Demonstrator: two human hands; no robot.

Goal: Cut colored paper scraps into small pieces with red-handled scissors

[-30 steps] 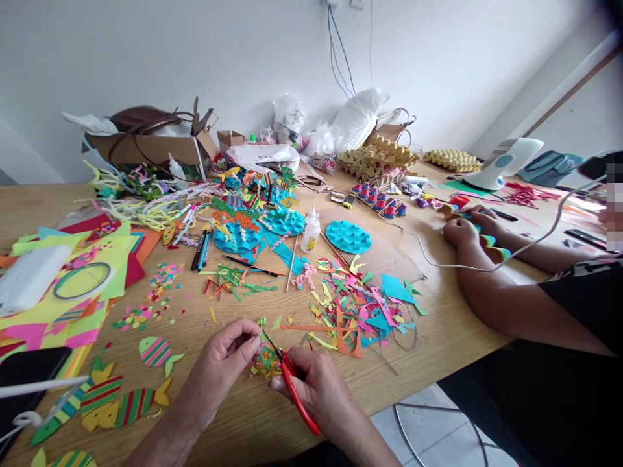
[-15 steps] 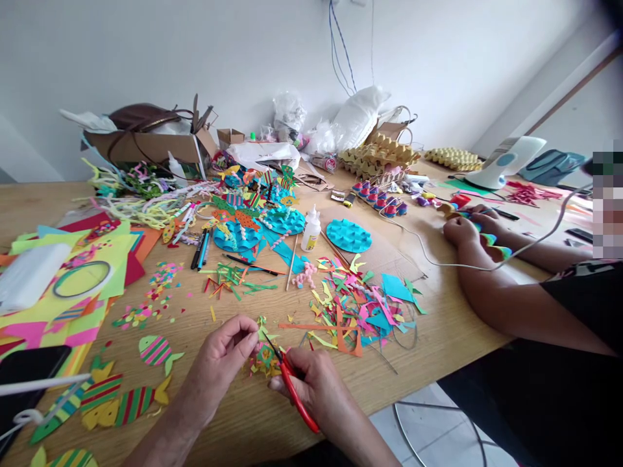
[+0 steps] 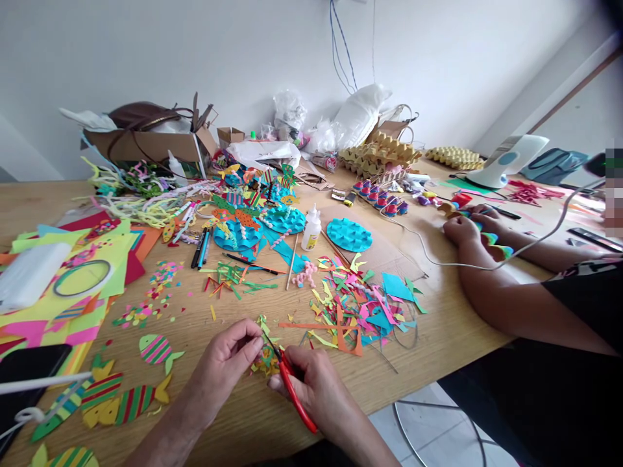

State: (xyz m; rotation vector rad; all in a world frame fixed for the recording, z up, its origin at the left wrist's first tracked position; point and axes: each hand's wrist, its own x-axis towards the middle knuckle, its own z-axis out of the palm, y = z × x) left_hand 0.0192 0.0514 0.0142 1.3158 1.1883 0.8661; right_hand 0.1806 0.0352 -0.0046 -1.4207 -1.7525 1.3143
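Note:
Red-handled scissors (image 3: pixel 294 397) are held in my right hand (image 3: pixel 318 386), their dark blades pointing up and left toward my left fingertips. My left hand (image 3: pixel 228 363) is closed in a pinch right at the blade tips; whatever is between its fingers is too small to make out. Under and just beyond the hands lies a pile of small yellow, green and orange paper scraps (image 3: pixel 267 360). Left of my left hand, a pink-and-green striped paper fish (image 3: pixel 156 350) lies on the table, with more striped paper fish (image 3: pixel 135 406) nearer the front.
Coloured paper offcuts (image 3: pixel 360 311) lie beyond my right hand. Further back stand a white glue bottle (image 3: pixel 311 232) and blue egg-carton pieces (image 3: pixel 348 235). Coloured paper sheets (image 3: pixel 117 259) and a phone (image 3: pixel 34 370) are at left. At right, another person's hands (image 3: pixel 462 232) handle painted carton pieces, with a white cable (image 3: pixel 467 265) nearby.
My left hand has shifted very slightly to the right, closer to the scissors. The scissors and my right hand stay nearly in place.

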